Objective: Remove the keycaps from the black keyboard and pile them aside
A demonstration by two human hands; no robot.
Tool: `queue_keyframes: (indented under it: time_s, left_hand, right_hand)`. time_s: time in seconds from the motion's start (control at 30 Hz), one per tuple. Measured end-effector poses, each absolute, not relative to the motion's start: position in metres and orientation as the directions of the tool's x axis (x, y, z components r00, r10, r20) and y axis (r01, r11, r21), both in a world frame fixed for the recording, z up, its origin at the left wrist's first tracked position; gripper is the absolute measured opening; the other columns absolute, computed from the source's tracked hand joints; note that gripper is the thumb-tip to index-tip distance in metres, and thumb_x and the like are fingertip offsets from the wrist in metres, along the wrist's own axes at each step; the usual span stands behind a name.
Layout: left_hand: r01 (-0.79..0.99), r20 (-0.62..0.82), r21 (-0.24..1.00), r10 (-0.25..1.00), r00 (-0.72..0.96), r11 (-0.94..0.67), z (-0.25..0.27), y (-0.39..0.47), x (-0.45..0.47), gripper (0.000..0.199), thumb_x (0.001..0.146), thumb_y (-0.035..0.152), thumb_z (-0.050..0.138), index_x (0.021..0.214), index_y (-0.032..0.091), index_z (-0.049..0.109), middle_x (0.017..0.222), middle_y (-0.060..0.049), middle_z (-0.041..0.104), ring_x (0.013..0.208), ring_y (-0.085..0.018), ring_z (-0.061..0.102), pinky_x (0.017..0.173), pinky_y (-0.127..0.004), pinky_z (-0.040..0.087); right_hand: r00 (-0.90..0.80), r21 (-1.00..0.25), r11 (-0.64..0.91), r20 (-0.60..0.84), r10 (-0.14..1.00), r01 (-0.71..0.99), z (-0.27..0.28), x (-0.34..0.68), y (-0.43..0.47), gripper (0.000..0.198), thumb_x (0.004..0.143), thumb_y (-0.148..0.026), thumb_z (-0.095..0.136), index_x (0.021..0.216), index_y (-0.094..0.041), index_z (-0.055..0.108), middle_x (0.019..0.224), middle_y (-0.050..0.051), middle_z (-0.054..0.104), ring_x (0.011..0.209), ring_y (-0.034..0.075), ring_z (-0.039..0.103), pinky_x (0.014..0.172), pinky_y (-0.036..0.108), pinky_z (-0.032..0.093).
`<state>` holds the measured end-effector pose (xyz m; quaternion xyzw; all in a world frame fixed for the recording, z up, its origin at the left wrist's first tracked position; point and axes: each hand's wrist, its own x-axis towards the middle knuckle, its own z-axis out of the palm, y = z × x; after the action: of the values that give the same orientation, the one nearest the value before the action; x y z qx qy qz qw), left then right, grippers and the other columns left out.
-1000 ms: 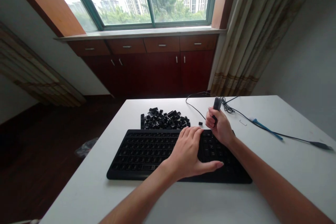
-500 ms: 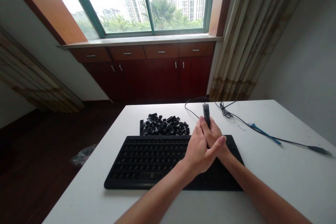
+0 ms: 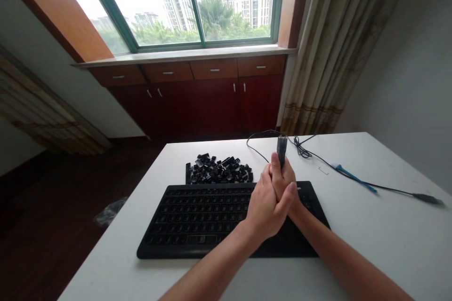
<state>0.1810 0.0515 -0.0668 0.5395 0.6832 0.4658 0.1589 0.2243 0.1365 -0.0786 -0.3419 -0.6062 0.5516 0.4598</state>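
The fingers [image 3: 277, 181] of the right hand [image 3: 287, 183] are clamped around a dark tool [image 3: 281, 148], the thumb laid along its near side. The tool stands nearly upright, its blocky upper end clear of the grip; its lower end is hidden by the hands. The fingers of the left hand [image 3: 263, 204] are closed around the right hand, and its thumb crosses over the right hand near the wrist.

Both hands are over the right half of a black keyboard [image 3: 205, 218], which lies flat on the white worktop [image 3: 109, 258]. The keyboard's left part shows rows of sockets without caps; much of its right part is covered by the hands and forearms. Just beyond its far edge is a heap of black keycaps [image 3: 221, 170], with one long cap at the heap's left end.

To the right of the hands, a thin bent wire [image 3: 323, 170] lies on the worktop. Beyond it a black cable [image 3: 384, 189] is bundled near the far edge, then runs right to a dark end piece. A blue stick [image 3: 356, 179] lies along the cable.

Off the worktop's left side is a clear plastic bag [image 3: 110, 211]. Farther away, red cupboards [image 3: 197, 103] stand under a window [image 3: 162, 4], with curtains [image 3: 318, 56] on either side.
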Motion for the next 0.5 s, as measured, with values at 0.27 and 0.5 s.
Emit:
queue_keyframes:
  time_s: [0.27, 0.5]
  left_hand:
    - [0.561, 0.218, 0.827, 0.899, -0.379, 0.036, -0.071, 0.049, 0.180, 0.092, 0.081, 0.069, 0.071, 0.149, 0.018, 0.038, 0.143, -0.018, 0.058, 0.131, -0.037, 0.058, 0.111, -0.055, 0.049]
    - [0.548, 0.217, 0.836, 0.898, -0.382, 0.032, -0.080, 0.051, 0.178, 0.109, 0.068, 0.069, 0.081, 0.150, 0.015, 0.035, 0.146, -0.020, 0.055, 0.134, -0.037, 0.055, 0.114, -0.056, 0.046]
  right_hand:
    - [-0.528, -0.908, -0.277, -0.075, 0.846, -0.314, -0.069, 0.235, 0.157, 0.053, 0.084, -0.053, 0.074, 0.056, -0.024, 0.040, 0.047, -0.007, 0.035, 0.044, 0.011, 0.031, 0.042, 0.029, 0.028]
    - [-0.514, -0.869, -0.332, -0.108, 0.851, -0.368, -0.063, 0.242, 0.166, 0.056, 0.082, -0.057, 0.076, 0.056, -0.023, 0.041, 0.050, -0.007, 0.036, 0.045, 0.009, 0.033, 0.043, 0.027, 0.032]
